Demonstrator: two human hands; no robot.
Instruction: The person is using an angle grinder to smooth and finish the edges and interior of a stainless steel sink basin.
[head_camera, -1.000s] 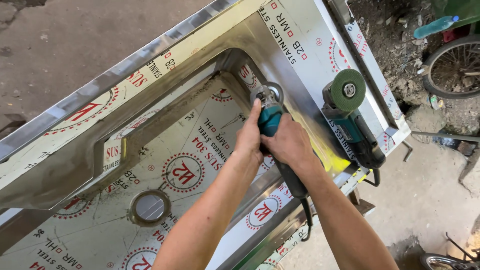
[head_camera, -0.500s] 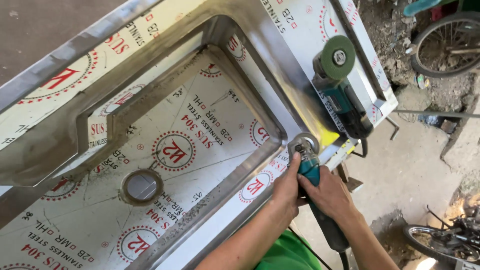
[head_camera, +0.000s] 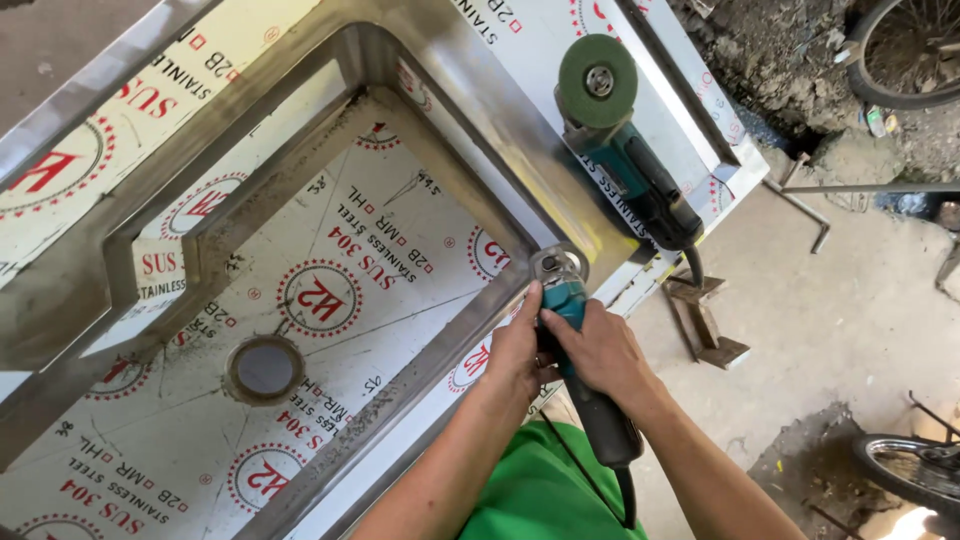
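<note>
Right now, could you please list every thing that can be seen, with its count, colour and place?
Steel sink: one, bare grey metal partly covered by white film with red and black print, fills the left and middle.
Drain hole: one, round, grey, in the basin floor, lower left.
Held angle grinder: one, teal and black, at the basin's near right corner.
Spare angle grinder: one, teal and black with a green disc, lying on the sink's right ledge.
Wooden stand: one, brown, on the concrete floor right of the sink.
Wheels: two, dark, partly seen at the top right and bottom right.
Green garment: one, bottom middle.
Left hand: on the grinder's head.
Right hand: around the grinder's body.
</note>
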